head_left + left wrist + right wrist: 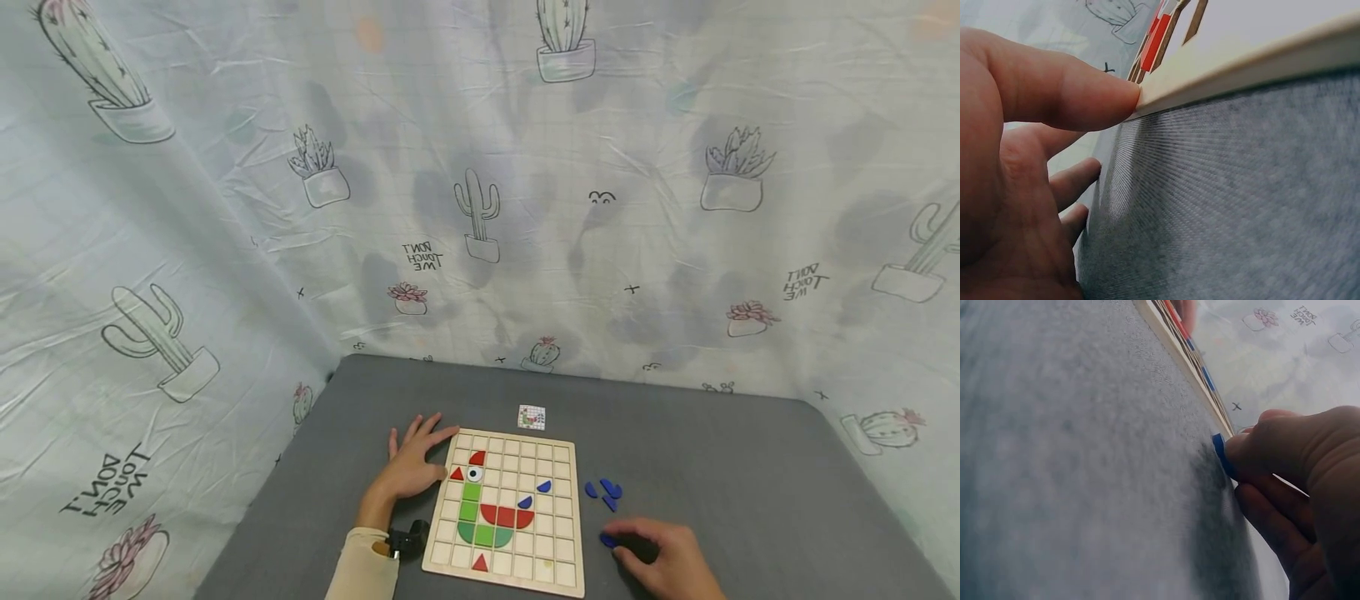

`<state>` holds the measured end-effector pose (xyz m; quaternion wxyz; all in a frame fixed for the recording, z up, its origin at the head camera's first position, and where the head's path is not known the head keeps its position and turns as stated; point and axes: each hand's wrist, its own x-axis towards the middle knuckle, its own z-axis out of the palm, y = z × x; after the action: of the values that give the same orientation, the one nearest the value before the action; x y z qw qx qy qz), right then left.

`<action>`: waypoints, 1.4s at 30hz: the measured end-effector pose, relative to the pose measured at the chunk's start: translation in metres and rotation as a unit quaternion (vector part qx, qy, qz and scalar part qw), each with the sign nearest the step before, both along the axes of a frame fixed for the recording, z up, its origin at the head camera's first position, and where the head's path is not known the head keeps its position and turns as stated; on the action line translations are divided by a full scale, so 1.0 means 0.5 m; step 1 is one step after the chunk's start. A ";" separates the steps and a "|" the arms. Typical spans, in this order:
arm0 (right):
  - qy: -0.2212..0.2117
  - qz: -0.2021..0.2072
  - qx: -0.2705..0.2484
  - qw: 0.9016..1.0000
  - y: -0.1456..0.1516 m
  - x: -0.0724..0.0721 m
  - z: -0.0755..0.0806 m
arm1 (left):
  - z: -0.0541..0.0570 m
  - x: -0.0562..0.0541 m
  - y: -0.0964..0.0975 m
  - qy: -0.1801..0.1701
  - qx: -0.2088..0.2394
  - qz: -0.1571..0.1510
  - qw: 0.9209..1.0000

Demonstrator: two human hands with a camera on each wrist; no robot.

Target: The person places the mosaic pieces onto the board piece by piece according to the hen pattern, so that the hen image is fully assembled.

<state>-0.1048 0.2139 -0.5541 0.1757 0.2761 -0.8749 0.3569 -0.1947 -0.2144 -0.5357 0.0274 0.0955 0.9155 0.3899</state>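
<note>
A wooden grid board (578, 517) lies on the grey table, bearing red, green and blue flat pieces and a round eye piece (475, 473). My left hand (412, 468) rests at the board's left edge with fingers spread, its thumb (1079, 94) touching the rim. To the right of the board, my right hand (669, 558) pinches a blue piece (1220, 452) between thumb and forefinger, low over the table. That piece's full outline is partly hidden by the fingertips. Two blue pieces, one a half-round (544, 486), sit at a slant on the grid above the red row (506, 517).
Several loose blue pieces (611, 488) lie right of the board, beyond my right hand. A small picture card (532, 417) showing a coloured grid figure lies behind the board. Patterned cloth (525, 250) hangs around the grey table (720, 467).
</note>
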 end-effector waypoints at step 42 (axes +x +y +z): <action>-0.062 0.164 0.003 0.984 -0.170 -0.102 0.030 | -0.001 0.000 0.002 -0.006 -0.001 0.003 1.000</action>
<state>-0.1555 0.1290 -0.5393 0.0594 0.3940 -0.8281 0.3943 -0.1945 -0.2134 -0.5364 0.0318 0.0903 0.9160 0.3896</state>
